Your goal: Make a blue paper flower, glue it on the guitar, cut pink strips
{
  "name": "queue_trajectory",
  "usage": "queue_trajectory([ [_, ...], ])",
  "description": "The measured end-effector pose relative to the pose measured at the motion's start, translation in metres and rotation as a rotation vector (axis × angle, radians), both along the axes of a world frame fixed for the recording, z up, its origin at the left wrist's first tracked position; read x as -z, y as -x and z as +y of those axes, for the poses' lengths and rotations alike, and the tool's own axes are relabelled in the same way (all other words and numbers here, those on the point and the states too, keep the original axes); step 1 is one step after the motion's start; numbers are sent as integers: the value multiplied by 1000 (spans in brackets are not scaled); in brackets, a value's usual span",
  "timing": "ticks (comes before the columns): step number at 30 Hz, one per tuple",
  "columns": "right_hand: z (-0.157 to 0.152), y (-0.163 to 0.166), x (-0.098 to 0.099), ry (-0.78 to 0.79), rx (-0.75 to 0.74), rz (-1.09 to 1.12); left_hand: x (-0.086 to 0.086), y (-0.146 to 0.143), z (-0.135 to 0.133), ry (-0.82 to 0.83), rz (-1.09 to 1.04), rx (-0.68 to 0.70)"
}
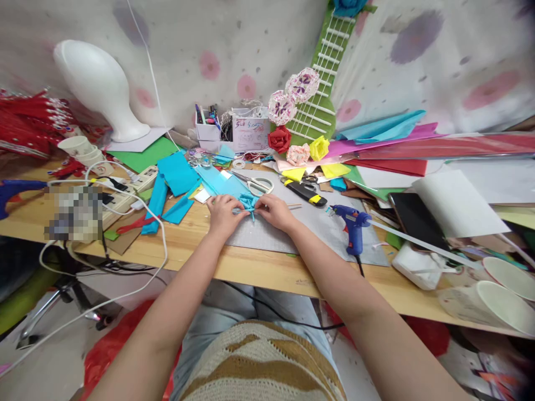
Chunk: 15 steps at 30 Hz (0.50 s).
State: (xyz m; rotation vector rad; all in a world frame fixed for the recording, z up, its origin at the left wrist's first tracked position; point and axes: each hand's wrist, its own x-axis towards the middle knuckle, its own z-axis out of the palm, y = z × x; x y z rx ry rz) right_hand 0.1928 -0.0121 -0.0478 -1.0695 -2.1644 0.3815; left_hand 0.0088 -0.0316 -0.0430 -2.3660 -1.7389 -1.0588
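Through the head view I see the crumpled bright-blue paper piece [248, 200] over the flat grey board [267, 238] on the pale wooden desk [251, 269], between left hand [225, 213] and right hand [275, 211], each grip pinched on its own side; long axis unclear.

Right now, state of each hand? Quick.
Left hand: closed, pinching the left side of the crumpled blue paper.
Right hand: closed, pinching the same paper's right side.
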Motion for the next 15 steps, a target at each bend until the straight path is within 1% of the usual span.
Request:
queue_trajectory([
  [4,1,0,0,-14,-30,11,-1,-2,-1,33,-6,3],
  [10,4,-1,3,-13,-22,-17,0,-4,0,58,-62,-12],
  [15,6,-1,4,-10,-33,-29,2,-2,3,62,-43,26],
])
